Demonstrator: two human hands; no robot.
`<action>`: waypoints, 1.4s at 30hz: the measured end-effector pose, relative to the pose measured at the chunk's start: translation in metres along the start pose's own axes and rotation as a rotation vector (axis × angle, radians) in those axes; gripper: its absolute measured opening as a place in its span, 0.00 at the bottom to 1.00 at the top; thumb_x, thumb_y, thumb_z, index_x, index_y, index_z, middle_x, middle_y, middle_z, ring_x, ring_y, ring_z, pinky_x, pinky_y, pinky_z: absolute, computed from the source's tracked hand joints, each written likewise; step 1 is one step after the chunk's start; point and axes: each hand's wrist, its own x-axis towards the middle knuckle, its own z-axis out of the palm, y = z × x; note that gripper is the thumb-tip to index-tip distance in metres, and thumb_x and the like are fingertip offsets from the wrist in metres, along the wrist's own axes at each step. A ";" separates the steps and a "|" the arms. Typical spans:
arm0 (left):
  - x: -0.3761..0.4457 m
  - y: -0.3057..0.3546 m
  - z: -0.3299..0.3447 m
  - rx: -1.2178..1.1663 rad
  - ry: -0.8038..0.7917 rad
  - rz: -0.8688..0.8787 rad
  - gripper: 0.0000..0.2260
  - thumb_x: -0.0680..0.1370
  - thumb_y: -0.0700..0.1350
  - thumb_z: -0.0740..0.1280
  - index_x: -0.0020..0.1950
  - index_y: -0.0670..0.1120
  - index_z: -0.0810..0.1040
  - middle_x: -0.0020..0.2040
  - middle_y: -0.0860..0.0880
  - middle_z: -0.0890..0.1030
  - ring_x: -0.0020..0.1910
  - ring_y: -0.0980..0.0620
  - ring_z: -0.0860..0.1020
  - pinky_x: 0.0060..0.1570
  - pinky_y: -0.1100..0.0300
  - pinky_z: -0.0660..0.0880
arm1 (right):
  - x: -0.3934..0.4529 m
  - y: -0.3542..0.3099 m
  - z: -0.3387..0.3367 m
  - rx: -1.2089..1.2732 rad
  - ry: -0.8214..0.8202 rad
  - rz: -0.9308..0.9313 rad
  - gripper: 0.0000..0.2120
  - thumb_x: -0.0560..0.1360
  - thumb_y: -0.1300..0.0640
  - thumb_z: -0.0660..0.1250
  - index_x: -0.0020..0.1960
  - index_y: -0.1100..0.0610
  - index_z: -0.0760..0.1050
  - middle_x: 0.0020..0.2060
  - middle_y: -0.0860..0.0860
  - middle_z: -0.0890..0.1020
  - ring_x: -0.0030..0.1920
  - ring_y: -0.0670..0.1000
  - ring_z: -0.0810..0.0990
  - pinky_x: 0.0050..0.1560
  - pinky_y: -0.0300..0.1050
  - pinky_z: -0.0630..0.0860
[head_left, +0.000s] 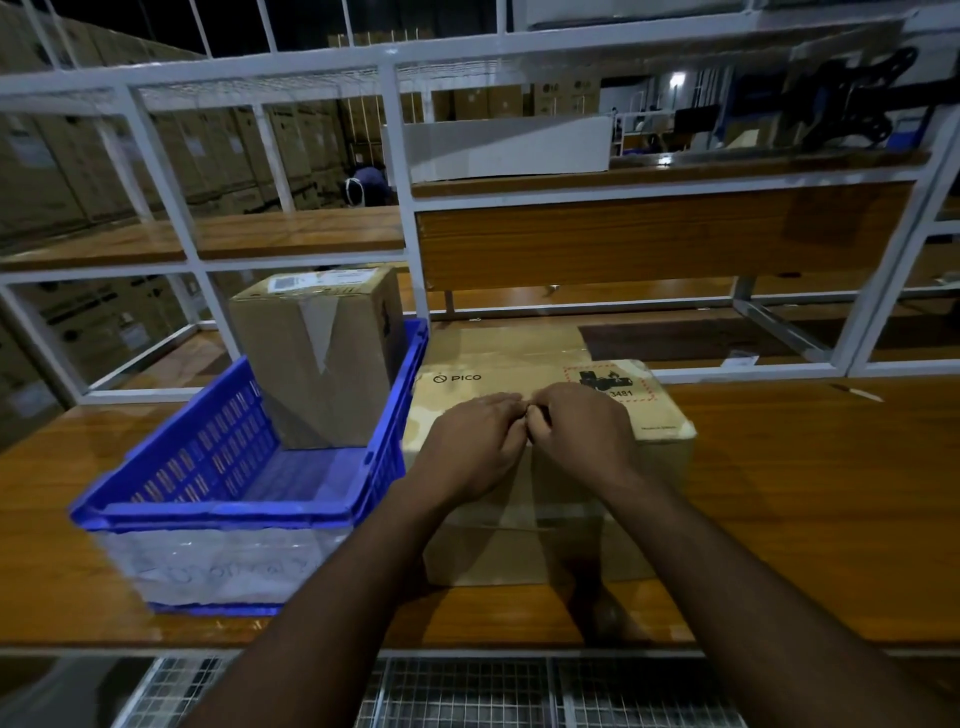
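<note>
two bare arms reach up from the bottom of the frame to the middle. they stretch over the long brown counter (805, 493), which runs from left to right.

the big brown pico box (498, 358) sits on the counter in the middle of the frame, just right of the blue basket (208, 512). it is touching the basket or nearly so. the box is wide and low, made of stiff card with flat sides and sharp corners. i think it is a bit heavy, so it is best lifted with one grip under each short end. the card is dry and not slippery, but the top could bend if you push hard in the middle.

a smaller brown box (322, 364) stands at the far end of the basket, left of middle.

the left grip (475, 441) lies on top of the pico box with its fingers bent. its tips meet the other grip's, and i cannot tell if it pinches anything. the right grip (582, 436) has its fingers curled and pinches something tiny at the middle line of the lid. i think it is the end of the tape (524, 493).

a red and black warning sticker (608, 382) sits on the lid just past the right grip, so the inside may need gentle care. the tape is thin and sticky, so pick at a loose end with a nail and pull slowly.
</note>
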 end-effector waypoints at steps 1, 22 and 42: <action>0.004 -0.001 -0.002 0.005 -0.005 -0.003 0.19 0.85 0.51 0.56 0.74 0.50 0.74 0.73 0.50 0.75 0.70 0.51 0.73 0.64 0.56 0.70 | 0.002 -0.001 0.000 -0.006 -0.003 -0.007 0.12 0.79 0.49 0.61 0.52 0.50 0.82 0.44 0.48 0.82 0.43 0.49 0.79 0.43 0.46 0.78; 0.036 -0.043 -0.008 0.084 -0.273 -0.199 0.34 0.83 0.65 0.52 0.83 0.48 0.52 0.83 0.49 0.51 0.82 0.51 0.50 0.80 0.46 0.44 | 0.038 0.031 0.003 -0.067 -0.223 0.155 0.29 0.80 0.37 0.56 0.72 0.56 0.70 0.72 0.54 0.72 0.72 0.55 0.69 0.75 0.57 0.58; 0.026 -0.055 -0.008 0.029 -0.163 -0.365 0.36 0.81 0.67 0.54 0.83 0.47 0.54 0.83 0.49 0.53 0.81 0.51 0.52 0.76 0.45 0.59 | 0.032 0.054 -0.006 -0.114 -0.056 0.242 0.23 0.79 0.39 0.60 0.59 0.56 0.79 0.55 0.54 0.81 0.56 0.55 0.78 0.56 0.50 0.74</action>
